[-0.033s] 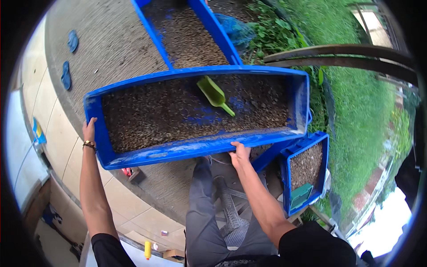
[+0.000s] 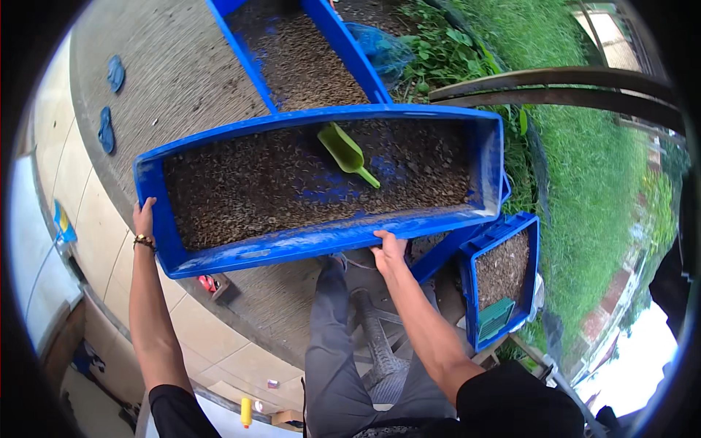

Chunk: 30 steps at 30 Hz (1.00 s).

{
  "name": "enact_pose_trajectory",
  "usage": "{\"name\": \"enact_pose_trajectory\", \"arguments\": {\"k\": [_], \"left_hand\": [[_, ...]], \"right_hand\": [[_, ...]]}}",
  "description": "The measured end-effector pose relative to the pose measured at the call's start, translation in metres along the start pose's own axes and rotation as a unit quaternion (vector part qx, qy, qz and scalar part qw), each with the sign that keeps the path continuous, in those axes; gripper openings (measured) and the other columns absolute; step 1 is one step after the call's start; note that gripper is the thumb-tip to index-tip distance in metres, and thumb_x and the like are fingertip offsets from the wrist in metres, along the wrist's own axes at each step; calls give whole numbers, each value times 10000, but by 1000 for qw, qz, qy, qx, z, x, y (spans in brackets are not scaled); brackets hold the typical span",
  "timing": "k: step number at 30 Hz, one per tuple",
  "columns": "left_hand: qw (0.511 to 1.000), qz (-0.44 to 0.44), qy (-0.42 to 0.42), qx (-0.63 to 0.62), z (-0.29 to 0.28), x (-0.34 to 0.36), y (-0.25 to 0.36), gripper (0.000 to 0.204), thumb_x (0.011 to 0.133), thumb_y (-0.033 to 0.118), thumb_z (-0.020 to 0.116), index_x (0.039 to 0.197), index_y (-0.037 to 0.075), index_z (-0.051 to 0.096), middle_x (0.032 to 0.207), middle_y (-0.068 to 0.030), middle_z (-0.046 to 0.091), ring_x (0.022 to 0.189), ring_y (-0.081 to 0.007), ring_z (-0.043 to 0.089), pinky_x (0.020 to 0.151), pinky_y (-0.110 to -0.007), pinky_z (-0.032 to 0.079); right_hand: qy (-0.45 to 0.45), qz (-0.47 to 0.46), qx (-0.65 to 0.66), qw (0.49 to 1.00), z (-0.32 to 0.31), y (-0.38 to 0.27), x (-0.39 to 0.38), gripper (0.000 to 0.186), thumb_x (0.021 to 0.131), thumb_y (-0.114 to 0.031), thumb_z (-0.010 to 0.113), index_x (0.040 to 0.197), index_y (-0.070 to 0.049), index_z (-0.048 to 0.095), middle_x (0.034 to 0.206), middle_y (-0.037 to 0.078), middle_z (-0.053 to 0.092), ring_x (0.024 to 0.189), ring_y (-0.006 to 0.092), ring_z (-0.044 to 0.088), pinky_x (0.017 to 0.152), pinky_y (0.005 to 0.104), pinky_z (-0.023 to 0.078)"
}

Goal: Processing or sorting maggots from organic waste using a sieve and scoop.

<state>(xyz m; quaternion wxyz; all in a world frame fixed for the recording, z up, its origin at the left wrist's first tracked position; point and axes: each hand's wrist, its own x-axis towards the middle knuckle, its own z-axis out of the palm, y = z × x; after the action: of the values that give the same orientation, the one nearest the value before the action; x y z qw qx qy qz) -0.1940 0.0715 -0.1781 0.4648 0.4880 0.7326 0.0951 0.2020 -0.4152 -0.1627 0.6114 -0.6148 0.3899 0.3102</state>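
A long blue plastic tray lies crosswise before me, tilted a little, its floor covered with brown, grainy loose matter. My left hand grips its left end wall, thumb over the rim and the other fingers hidden behind. At the near long side, my right hand is closed around the rim from below, right of the middle. Inside the tray rests a lime-green scoop, its handle pointing toward the near right. Bare blue patches of the floor show beside the scoop.
Behind stands another blue tray with similar matter. At right, a smaller blue crate holds lighter grains and a green slotted piece. Blue slippers lie on the concrete at left. A dark wooden rail borders the grass.
The held tray, the scoop in it and my hands appear slightly further left in the picture, along with much of the background. Both grips stay the same.
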Motion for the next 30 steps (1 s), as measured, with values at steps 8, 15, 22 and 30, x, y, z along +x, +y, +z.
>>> {"name": "enact_pose_trajectory", "arguments": {"k": [8, 15, 22, 30], "left_hand": [[992, 109, 40, 54, -3, -83, -31, 696, 861, 240, 695, 1449, -9, 418, 1253, -120, 585, 1057, -191, 571, 920, -306, 446], [958, 96, 230, 144, 140, -231, -67, 815, 833, 442, 712, 1405, -67, 433, 1389, -282, 498, 1264, -402, 493, 1062, -464, 389], [934, -147, 11, -324, 259, -342, -48, 678, 834, 416, 754, 1312, 10, 497, 1260, -205, 555, 1199, -361, 535, 1019, -527, 456], [879, -213, -88, -418, 316, -333, -34, 192, 826, -6, 658, 996, -19, 568, 1049, -173, 617, 1038, -311, 602, 1072, -559, 449]], "right_hand": [[-61, -56, 56, 995, 11, 19, -4, 754, 795, 133, 604, 1395, -197, 289, 1264, 107, 475, 1172, 283, 516, 918, 556, 489], [-56, -207, -123, 969, 4, 29, 4, 800, 813, 71, 680, 1445, -93, 217, 1263, 120, 461, 1118, 238, 558, 885, 396, 547], [-165, 50, -47, 984, -28, -37, -21, 286, 789, -104, 729, 1021, 22, 620, 940, 126, 636, 789, 194, 652, 663, 347, 570], [-144, 112, 44, 982, -57, -69, 3, 198, 740, -96, 693, 901, -2, 625, 886, 104, 658, 774, 234, 695, 705, 449, 636]]}}
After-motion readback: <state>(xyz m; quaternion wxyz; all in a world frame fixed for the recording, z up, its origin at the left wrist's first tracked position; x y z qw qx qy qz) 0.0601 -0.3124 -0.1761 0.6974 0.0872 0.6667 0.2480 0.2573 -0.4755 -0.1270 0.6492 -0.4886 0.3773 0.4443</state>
